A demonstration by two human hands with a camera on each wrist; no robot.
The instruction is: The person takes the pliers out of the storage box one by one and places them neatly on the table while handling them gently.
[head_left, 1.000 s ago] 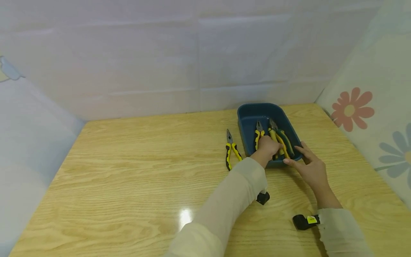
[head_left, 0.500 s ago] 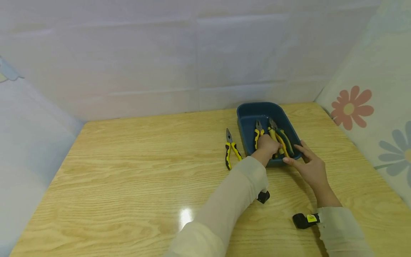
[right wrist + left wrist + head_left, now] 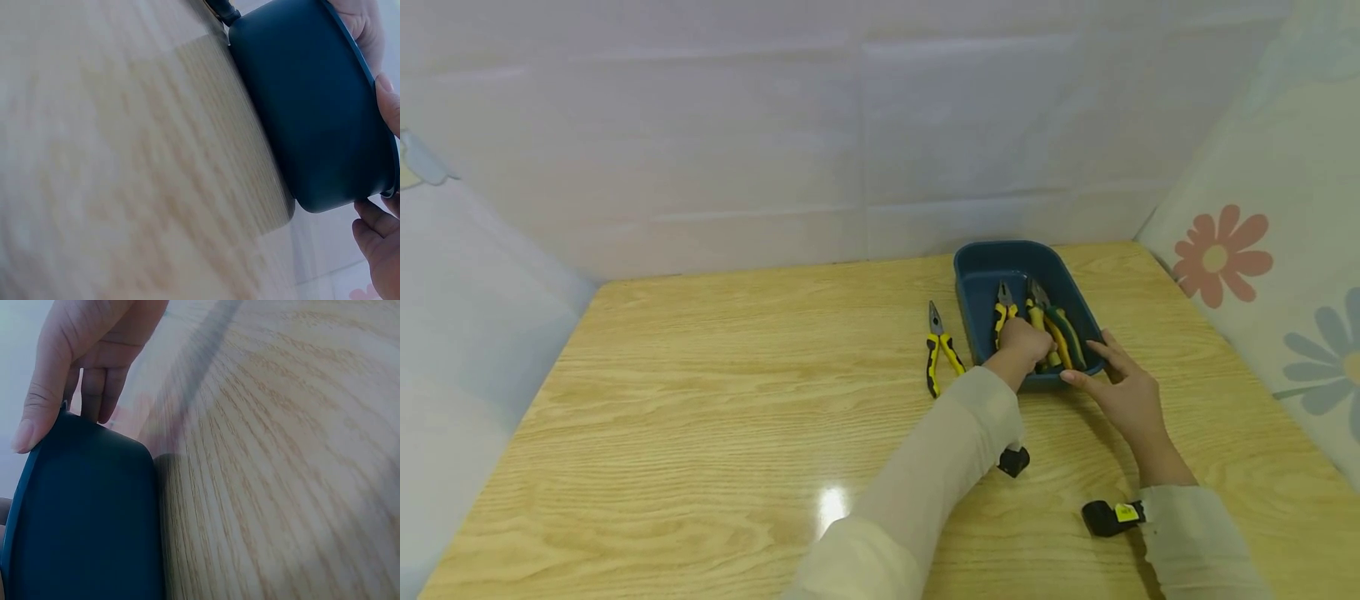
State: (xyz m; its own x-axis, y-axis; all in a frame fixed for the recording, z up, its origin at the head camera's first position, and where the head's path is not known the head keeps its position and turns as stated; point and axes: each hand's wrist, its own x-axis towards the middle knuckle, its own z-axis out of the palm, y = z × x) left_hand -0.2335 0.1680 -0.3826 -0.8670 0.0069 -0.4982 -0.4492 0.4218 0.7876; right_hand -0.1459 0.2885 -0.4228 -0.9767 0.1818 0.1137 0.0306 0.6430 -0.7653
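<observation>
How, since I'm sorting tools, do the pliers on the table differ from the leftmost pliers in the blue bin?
The table pliers lie outside the bin; the bin pliers lie inside it. The table pliers have a long, slender nose, while the bin pliers' nose looks shorter and blunter. The left hand hides part of the bin pliers; most of the table pliers shows. Both have yellow-and-black handles.

Both hands (image 3: pixel 1026 342) (image 3: pixel 1123 396) forward, close together

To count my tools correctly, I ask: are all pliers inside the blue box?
No, one pair of pliers lies on the table, left of the box.
</observation>
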